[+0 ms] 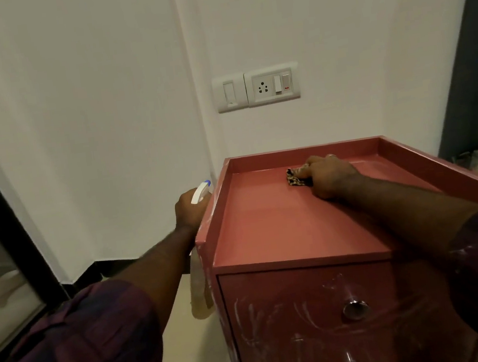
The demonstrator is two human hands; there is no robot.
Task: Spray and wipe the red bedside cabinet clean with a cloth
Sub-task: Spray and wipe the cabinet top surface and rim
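White walls back the red bedside cabinet (pixel 268 231). Right hand (pixel 333 176) grips the cloth (pixel 294 178) against its recessed top at 1 o'clock; left hand (pixel 188 210) clasps the spray bottle (pixel 199 192) at 9 o'clock. Likely fault: the raised rim blocks the cloth, leaving corners unwiped.

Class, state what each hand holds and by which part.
Left hand grips the spray bottle at its neck; right hand holds the cloth, bunched beneath it.

Place: a room in a home.
Furniture: small red cabinet (pixel 267 222) with knobbed drawers (pixel 293 304).
Walls (pixel 100 108): plain white, with a switch-and-socket plate (pixel 272 84).
Floor (pixel 185 339): pale, edged by dark skirting (pixel 112 266).
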